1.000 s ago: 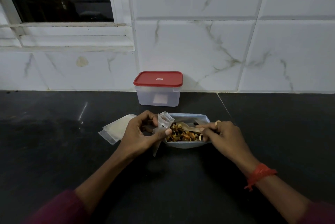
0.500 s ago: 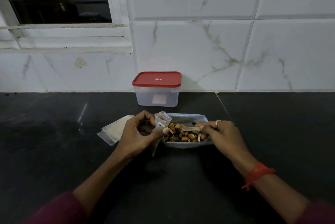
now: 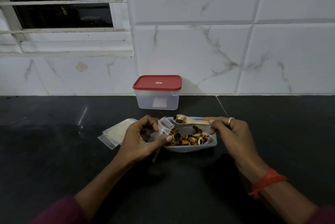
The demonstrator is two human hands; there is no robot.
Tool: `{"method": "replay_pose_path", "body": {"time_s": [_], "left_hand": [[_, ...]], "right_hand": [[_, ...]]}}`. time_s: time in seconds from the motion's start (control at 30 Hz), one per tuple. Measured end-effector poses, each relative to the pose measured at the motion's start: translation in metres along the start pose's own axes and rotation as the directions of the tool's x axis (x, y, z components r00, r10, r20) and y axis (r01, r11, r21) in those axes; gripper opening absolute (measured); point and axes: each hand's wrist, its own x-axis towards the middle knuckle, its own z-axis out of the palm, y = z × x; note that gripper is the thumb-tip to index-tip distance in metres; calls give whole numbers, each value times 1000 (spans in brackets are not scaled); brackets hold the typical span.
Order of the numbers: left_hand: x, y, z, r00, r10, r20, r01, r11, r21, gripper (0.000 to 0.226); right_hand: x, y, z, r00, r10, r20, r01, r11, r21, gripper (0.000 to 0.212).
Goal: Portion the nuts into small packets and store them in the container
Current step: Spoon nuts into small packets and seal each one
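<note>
On the black polished stone counter [image 3: 54,151], near its middle, sits a pale blue oblong plastic dish [image 3: 190,149] holding a heap of mixed nuts and dried fruit [image 3: 188,138]. The left hand [image 3: 141,138] is curled at the dish's left end, thumb and fingers pinching a small clear plastic zip packet [image 3: 164,126] so that its mouth stands upward and faces right, just beside the nuts. The right hand [image 3: 233,133], with a ring [image 3: 230,120] on one finger and a red thread band [image 3: 268,181] at the wrist, grips the handle end of a pale beige spoon [image 3: 194,122] between thumb and fingertips. The spoon lies roughly level above the far rim of the dish, its bowl pointing left and carrying a few nuts [image 3: 179,118], close to the packet's mouth but not inside it. To the left of the left hand, a small stack of flat empty clear packets [image 3: 116,133] lies on the counter, partly hidden by that hand. Farther back, against the white marble-veined tiled wall [image 3: 199,51], stands a translucent rectangular plastic container [image 3: 157,99] closed with a red lid [image 3: 157,82]. A barred window [image 3: 59,6] fills the far left of the wall.
</note>
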Motion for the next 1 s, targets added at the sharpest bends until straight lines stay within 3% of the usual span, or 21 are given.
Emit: {"method": "replay_pose_path", "body": {"time_s": [0.13, 0.23, 0.37, 0.47, 0.53, 0.63, 0.8, 1.0], "left_hand": [[0, 2, 0, 1000, -12, -10, 12, 1000, 2, 39], [0, 4, 1, 999, -39, -10, 39, 999, -7, 41], [1, 6, 1, 998, -57, -18, 56, 997, -47, 47], [1, 6, 1, 998, -63, -26, 61, 996, -59, 49], [1, 5, 1, 997, -64, -32, 62, 996, -61, 49], [2, 4, 1, 997, -64, -36, 62, 996, -69, 47], [2, 3, 1, 997, -67, -44, 64, 995, -80, 48], [2, 3, 1, 996, -77, -52, 73, 994, -79, 49]], "right_hand": [[-13, -8, 9, 992, -123, 42, 119, 989, 89, 20], [-19, -5, 15, 968, -239, 75, 241, 971, -13, 20], [-19, 3, 17, 885, -447, 129, 465, 861, -207, 32], [-13, 12, 17, 815, -544, 202, 579, 740, -343, 58], [-10, 16, 16, 789, -567, 237, 612, 684, -397, 63], [-9, 19, 15, 730, -629, 268, 667, 568, -483, 46], [-9, 17, 15, 759, -617, 208, 641, 649, -411, 59], [-9, 14, 13, 705, -682, 193, 687, 591, -424, 68]]}}
